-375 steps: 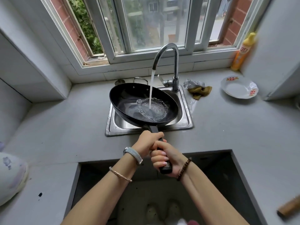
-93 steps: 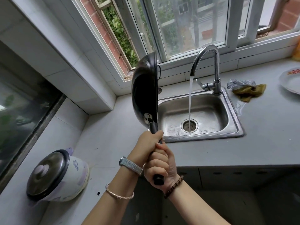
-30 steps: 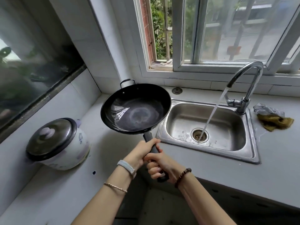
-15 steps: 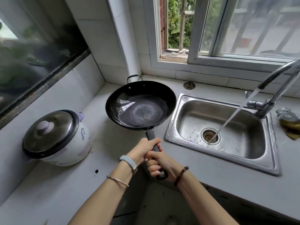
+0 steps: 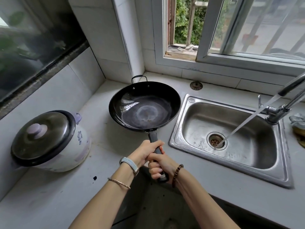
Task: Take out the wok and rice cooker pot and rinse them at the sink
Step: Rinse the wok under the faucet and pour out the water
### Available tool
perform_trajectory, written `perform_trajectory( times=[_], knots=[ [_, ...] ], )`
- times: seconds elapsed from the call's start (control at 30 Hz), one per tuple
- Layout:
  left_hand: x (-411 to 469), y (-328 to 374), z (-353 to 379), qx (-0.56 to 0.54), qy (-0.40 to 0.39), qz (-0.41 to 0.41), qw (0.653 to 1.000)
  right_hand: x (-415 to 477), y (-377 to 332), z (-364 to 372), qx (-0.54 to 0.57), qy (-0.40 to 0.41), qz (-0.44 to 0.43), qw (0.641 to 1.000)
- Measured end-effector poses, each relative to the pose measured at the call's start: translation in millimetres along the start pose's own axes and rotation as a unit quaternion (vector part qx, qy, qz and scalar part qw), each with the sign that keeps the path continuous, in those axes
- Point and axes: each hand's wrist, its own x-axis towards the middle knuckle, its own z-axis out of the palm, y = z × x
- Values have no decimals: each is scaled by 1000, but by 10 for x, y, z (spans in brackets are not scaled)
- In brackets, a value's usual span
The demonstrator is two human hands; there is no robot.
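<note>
Head view: both hands (image 5: 148, 152) grip wok (image 5: 144, 105) handle between rice cooker (image 5: 49, 141) and sink (image 5: 231, 139).

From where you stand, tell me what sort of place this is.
Most likely a home kitchen. A stainless sink with a running tap is set into a pale counter under a window, a lidded rice cooker stands in the corner, and both hands hold a black wok.

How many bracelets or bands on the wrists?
3. A pale band and a thin bracelet on the left arm, and a brown bead bracelet on the right wrist. Both hands grip the wok handle.
</note>
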Motion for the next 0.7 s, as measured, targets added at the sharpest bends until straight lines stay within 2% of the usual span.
perform_trajectory(
  times=[0.27, 0.47, 0.7],
  knots=[
    [135, -16, -80, -16, -7, -9, 1000, 101, -94, -2, -37, -8, 32, 999],
    [178, -58, -182, 37, 15, -9, 999, 230, -27, 31, -71, -11, 42, 997],
    [221, -100, -308, 66, 15, -3, 998, 365, 52, 70, -76, 16, 13, 997]
  ],
)
